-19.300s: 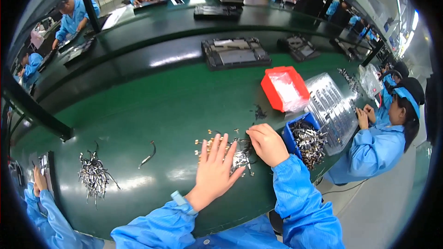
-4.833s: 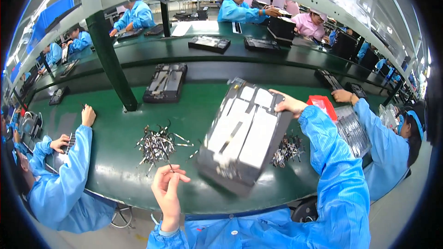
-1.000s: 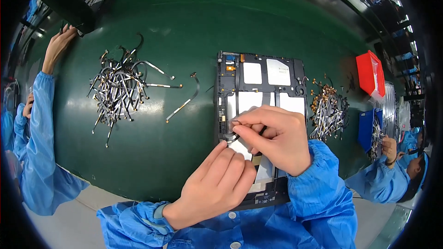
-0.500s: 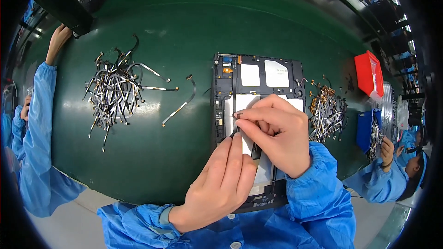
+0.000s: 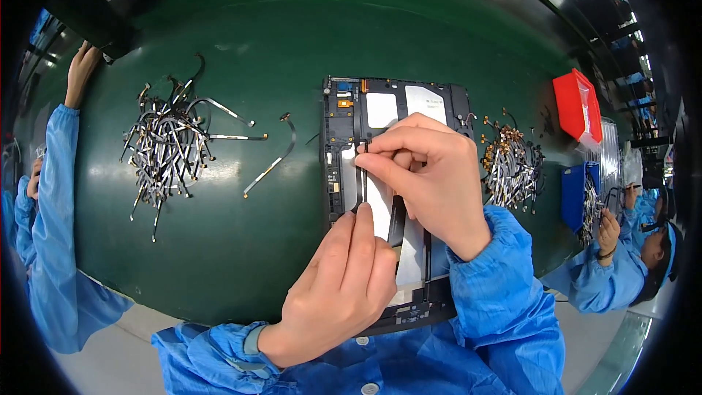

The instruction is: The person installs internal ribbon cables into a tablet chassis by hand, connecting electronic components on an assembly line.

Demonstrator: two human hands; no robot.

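Note:
An opened tablet [image 5: 458, 106] with a black frame and white panels lies before me, its lower end close to my body. Between thumb and forefinger, my right hand [image 5: 428, 168] pinches the far end of a thin black flex cable [image 5: 363, 179] over the tablet's left side. My left hand [image 5: 340, 285] rests lower on the tablet, fingers stretched, two fingertips against the near part of that cable. Its thumb is hidden. A single loose flex cable [image 5: 272, 166] lies on the green table to the left of the tablet.
A heap of flex cables [image 5: 164, 150] sits on the green table [image 5: 285, 44] at left, another pile [image 5: 512, 168] right of the tablet. Farther right stand a red bin [image 5: 578, 110] and a blue bin [image 5: 574, 197] holding cables. Co-workers' arms reach in at both sides.
My right hand has slid away from me along the tablet, so more cable shows between my two hands. My left fingertips stay near the same part of the tablet. The view has shifted slightly.

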